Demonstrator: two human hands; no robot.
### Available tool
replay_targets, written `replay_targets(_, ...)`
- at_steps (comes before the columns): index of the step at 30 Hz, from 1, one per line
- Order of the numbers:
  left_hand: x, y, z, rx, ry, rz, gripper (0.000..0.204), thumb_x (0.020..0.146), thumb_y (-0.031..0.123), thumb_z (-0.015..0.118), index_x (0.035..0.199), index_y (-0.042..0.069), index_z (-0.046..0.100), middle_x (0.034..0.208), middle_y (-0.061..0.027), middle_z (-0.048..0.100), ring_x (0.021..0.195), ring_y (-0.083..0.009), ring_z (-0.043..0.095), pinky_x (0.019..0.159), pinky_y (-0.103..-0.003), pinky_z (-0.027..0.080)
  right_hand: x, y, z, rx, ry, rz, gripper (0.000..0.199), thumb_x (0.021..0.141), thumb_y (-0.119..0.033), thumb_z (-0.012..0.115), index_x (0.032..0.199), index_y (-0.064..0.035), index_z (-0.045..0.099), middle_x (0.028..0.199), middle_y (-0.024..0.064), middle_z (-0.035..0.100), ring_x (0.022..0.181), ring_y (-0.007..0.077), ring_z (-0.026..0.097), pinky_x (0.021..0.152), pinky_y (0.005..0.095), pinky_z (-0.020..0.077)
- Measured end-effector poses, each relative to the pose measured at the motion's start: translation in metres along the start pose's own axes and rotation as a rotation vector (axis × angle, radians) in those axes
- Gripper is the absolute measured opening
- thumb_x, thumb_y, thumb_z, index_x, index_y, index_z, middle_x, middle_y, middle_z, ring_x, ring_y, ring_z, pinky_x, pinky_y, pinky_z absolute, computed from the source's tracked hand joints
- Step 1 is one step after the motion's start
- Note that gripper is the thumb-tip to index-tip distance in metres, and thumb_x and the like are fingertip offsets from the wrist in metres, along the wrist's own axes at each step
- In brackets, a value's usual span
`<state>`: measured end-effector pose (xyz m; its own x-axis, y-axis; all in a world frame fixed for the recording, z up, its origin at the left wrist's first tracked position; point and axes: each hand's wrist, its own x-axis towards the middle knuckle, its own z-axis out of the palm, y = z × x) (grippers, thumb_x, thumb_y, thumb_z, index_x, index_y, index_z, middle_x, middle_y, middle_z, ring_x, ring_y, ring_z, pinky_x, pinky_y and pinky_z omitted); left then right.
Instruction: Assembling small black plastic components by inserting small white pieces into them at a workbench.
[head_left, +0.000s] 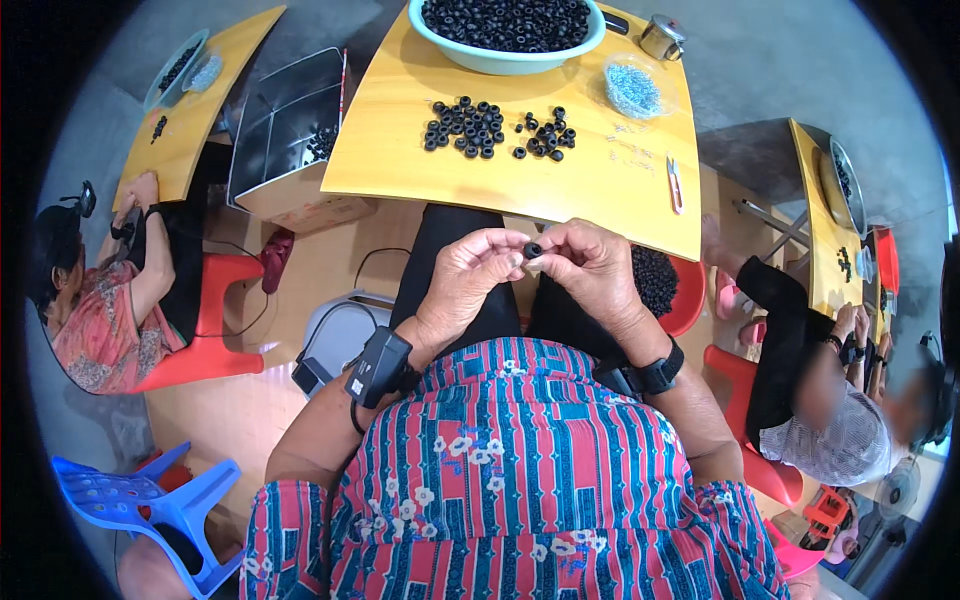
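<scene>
Just past the table's near edge, above my lap, I hold a small black ring-shaped piece. My right hand is closed, pinching it between thumb and index finger. On its other side, the closed fingertips of my left hand come right up to the piece; whatever they pinch is too small to make out. Two loose groups of similar black pieces lie on the yellow table: a larger group at left and a smaller group at right.
A pale green basin heaped with black pieces stands at the table's far side. Right of it are a bowl of clear bluish bits, a metal cup and small snips. A red basin sits below. Co-workers sit at both sides.
</scene>
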<state>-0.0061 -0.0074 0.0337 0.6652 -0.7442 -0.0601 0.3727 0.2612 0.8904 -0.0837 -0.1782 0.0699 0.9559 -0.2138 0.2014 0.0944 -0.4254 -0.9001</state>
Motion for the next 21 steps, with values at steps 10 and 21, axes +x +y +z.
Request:
replay_targets(10, 0.01, -0.003, -0.003, -0.126, -0.064, -0.123, 0.019, 0.091, 0.01, 0.058, 0.107, 0.0, 0.056, 0.092, -0.0034, 0.061, 0.081, -0.0074, 0.058, 0.072, -0.02, 0.049, 0.004, -0.007, -0.005, 0.092, -0.082, 0.027, 0.017, 0.073, -0.009, 0.078, 0.076, -0.0041, 0.062, 0.066, -0.0022, 0.054, 0.058, 0.0035, 0.047, 0.05, 0.0206, 0.0385)
replay_targets(21, 0.023, -0.011, -0.024, 0.114, -0.248, -0.237, 0.014, 0.089, 0.004, 0.055, 0.102, 0.005, 0.053, 0.093, 0.0023, 0.052, 0.086, -0.0068, 0.054, 0.086, -0.03, 0.05, 0.018, 0.021, -0.028, -0.154, -0.088, 0.05, 0.009, 0.074, -0.005, 0.072, 0.076, -0.0007, 0.064, 0.071, 0.0067, 0.061, 0.066, 0.0133, 0.059, 0.061, 0.0268, 0.0473)
